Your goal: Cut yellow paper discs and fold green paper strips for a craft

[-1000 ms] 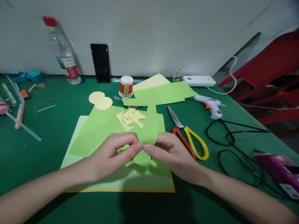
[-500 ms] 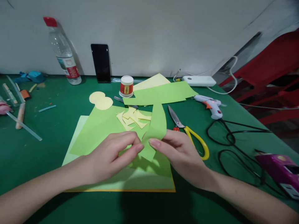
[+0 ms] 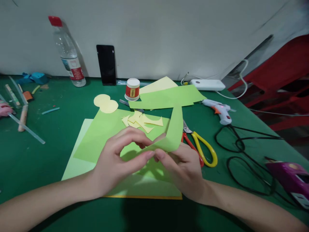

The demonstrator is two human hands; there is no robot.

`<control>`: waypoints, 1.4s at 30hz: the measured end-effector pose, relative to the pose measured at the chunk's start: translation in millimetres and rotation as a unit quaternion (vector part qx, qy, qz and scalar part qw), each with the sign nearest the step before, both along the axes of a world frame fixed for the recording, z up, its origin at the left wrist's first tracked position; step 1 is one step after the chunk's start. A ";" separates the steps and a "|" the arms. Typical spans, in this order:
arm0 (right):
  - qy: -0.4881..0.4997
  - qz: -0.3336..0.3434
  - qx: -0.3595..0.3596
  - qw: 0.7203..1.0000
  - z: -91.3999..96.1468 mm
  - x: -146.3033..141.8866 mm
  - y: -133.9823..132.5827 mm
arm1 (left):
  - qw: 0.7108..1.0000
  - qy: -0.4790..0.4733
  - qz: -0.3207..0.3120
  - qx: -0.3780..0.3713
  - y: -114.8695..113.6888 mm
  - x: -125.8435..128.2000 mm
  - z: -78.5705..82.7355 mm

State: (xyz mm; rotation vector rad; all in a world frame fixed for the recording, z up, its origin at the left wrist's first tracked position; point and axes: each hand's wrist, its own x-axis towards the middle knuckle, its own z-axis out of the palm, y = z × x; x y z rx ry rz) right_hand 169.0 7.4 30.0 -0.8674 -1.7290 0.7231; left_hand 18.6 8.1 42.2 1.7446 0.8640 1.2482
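A light green paper strip bends upward between my hands, above a stack of green paper sheets. My left hand pinches the strip's near end between thumb and fingers. Close beside it, my right hand grips the same strip, thumb in front and fingers behind. Below the strip and just beyond my hands, pale yellow paper scraps lie on the stack. Scissors with one red and one yellow handle rest right of my right hand, their blades partly hidden by the strip.
Behind the stack are two yellow paper circles, a small red-and-white tub and a larger green paper piece. A bottle and a phone lean by the wall. Rightward lie a glue gun and black cable.
The strip has turned: its near end now points left, and its upright part has shifted right, over the scissor blades. Both hands have moved slightly right, still on it.
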 end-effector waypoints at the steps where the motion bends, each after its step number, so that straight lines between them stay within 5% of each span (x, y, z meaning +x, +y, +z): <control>1: -0.003 -0.003 -0.006 1.000 -0.4 -0.6 0.9 | 1.000 0.011 0.013 0.016 1.5 -0.4 0.9; 3: -0.062 0.024 -0.046 0.997 2.3 1.7 2.4 | 0.997 0.051 0.024 0.059 6.6 -3.6 4.8; 6: -0.242 0.131 -0.098 0.956 13.6 13.3 2.3 | 0.966 0.172 0.035 0.188 15.5 -12.7 13.0; 8: -0.291 0.112 -0.015 0.950 22.6 21.9 2.1 | 0.922 0.262 0.045 0.281 18.1 -18.8 17.0; 10: -0.279 0.006 0.149 0.948 28.9 27.1 4.2 | 0.879 0.333 0.047 0.339 16.6 -22.5 18.8; 12: -0.287 -0.051 0.267 0.918 31.2 27.9 8.6 | 0.847 0.374 0.045 0.374 12.4 -22.9 19.1; 16: -0.298 0.001 0.294 0.908 28.9 24.4 14.3 | 0.819 0.384 0.047 0.424 4.0 -19.2 18.4; 33: -0.227 -0.019 0.198 0.953 26.0 18.9 2.1 | 0.925 0.257 0.013 0.279 4.0 -14.8 20.8; 42: -0.187 -0.032 0.226 0.956 17.9 13.8 0.7 | 0.920 0.263 0.011 0.290 4.5 -10.7 13.3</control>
